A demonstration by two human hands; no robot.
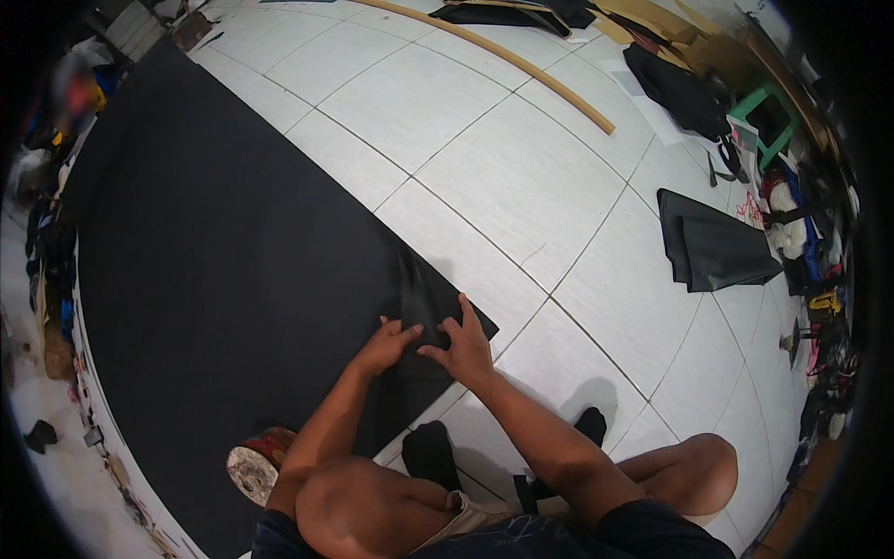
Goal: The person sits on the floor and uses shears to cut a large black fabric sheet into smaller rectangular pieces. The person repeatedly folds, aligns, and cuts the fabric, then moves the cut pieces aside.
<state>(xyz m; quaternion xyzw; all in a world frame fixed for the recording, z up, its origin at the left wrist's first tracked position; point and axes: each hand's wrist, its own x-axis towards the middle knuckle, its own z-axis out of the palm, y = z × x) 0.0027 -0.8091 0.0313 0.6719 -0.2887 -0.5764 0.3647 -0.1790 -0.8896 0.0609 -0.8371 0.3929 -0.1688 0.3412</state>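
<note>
A large black sheet [233, 242], which looks like synthetic leather, lies spread over the floor from far left to just in front of me. Near its right corner, a slightly shinier black piece or raised fold [416, 296] sits between my hands; I cannot tell whether it is separate from the sheet. My left hand [380, 350] holds its left side, thumb pointing right. On the other side my right hand [468, 352] grips with curved thumb and forefinger, while another finger reaches toward the sheet's edge. Part of the grip is lost against the black material.
A red-and-white round object [258, 466] rests on the sheet beside my left knee. A folded black sheet [712, 244] lies on the white tiles at right. A long tan tube [521, 65] curves across the back. A green stool [768, 121] and clutter line the right side.
</note>
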